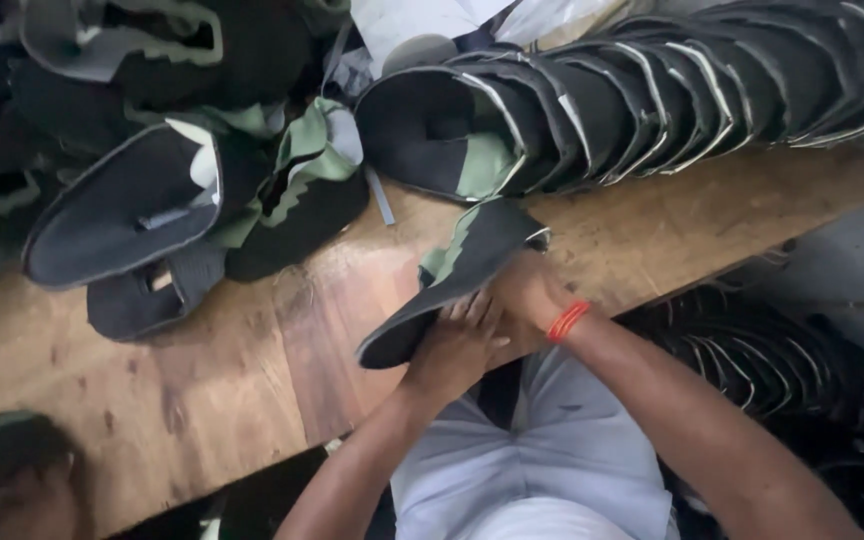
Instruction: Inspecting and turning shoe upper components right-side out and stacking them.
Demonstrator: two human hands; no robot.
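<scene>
A black shoe upper (452,290) with a green lining lies tilted at the near edge of the wooden bench (252,370), its heel end lifted. The left hand (452,350) presses on its lower part, fingers curled closed around the edge. The right hand (527,290), a red band (567,320) on its wrist, grips the upper's far side. A stacked row of uppers (652,100) lies behind, and loose uppers (152,210) sit to the left.
</scene>
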